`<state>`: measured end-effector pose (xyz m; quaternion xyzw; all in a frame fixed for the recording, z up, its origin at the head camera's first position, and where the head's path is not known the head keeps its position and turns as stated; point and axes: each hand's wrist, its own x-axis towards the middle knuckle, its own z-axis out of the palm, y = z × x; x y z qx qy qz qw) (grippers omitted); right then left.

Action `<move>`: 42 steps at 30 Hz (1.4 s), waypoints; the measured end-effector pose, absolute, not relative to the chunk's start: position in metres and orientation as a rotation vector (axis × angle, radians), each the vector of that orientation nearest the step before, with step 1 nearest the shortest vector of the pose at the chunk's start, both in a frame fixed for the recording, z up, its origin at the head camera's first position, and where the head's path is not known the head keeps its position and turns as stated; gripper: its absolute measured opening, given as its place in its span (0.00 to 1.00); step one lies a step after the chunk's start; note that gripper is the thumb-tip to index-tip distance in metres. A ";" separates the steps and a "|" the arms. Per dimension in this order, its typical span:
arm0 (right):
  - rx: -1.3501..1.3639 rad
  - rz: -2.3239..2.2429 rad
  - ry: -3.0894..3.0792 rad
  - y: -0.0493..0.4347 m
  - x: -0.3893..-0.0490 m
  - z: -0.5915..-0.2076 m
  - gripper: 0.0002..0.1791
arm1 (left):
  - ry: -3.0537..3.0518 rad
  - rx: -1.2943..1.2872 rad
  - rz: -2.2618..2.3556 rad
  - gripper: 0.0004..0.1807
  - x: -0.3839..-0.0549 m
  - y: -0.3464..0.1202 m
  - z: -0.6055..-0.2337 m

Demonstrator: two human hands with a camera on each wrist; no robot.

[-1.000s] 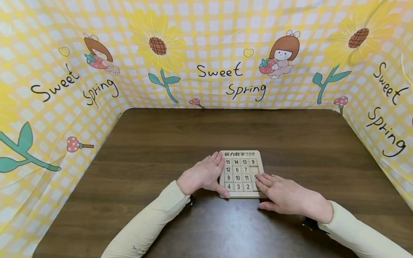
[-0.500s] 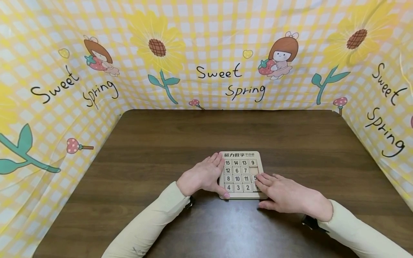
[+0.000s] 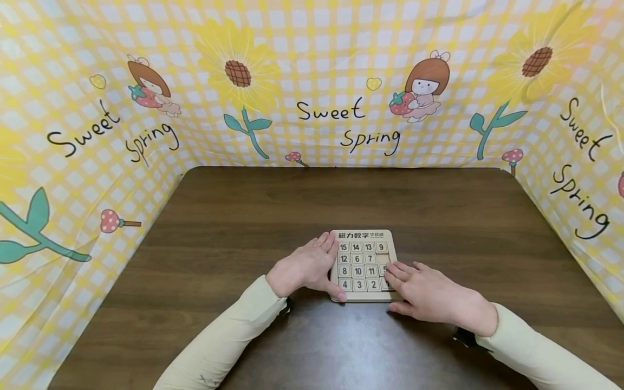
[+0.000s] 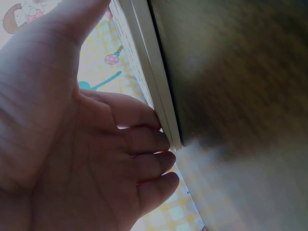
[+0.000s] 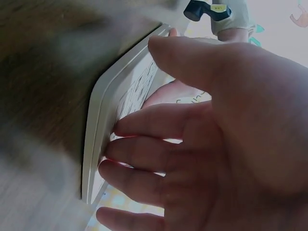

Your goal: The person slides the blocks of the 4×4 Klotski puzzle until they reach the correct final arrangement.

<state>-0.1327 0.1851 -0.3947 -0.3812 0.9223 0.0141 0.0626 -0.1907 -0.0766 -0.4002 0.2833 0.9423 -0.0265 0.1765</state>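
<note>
A wooden sliding number puzzle (image 3: pixel 358 271) lies on the table with its printed heading on the far side. Its gap (image 3: pixel 383 259) is in the right column, under the 9 tile (image 3: pixel 381 247). My left hand (image 3: pixel 307 264) rests along the left edge, fingers extended at the upper corner and thumb on the near corner. From the right, my right hand (image 3: pixel 429 290) lays extended fingers over the 5 tile (image 3: pixel 383 269) and the tile below it, partly covering both. Its thumb sits near the puzzle's bottom right corner. In the right wrist view, fingertips (image 5: pixel 115 129) meet the board's face.
The dark wood-grain table (image 3: pixel 244 216) reaches to a yellow checked cloth (image 3: pixel 322 70) hung at the back and both sides. Each wrist carries a small black device, such as the one (image 3: pixel 465 337) below the right sleeve.
The head view has shifted very slightly. Both hands stay at the puzzle, and the tiles keep the same arrangement.
</note>
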 end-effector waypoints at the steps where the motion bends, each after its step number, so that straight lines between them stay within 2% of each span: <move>1: -1.149 0.051 2.799 0.184 -0.132 -0.395 0.36 | 2.667 0.800 -0.074 0.71 -0.191 -0.077 -0.400; 24: -1.086 -0.018 2.818 0.186 -0.146 -0.405 0.40 | 2.671 0.809 -0.083 0.70 -0.191 -0.077 -0.402; 33: -1.148 0.014 2.838 0.190 -0.138 -0.399 0.37 | 2.673 0.817 -0.077 0.71 -0.191 -0.076 -0.402; 42: -1.178 0.026 2.793 0.187 -0.120 -0.390 0.39 | 2.677 0.802 -0.083 0.71 -0.190 -0.077 -0.401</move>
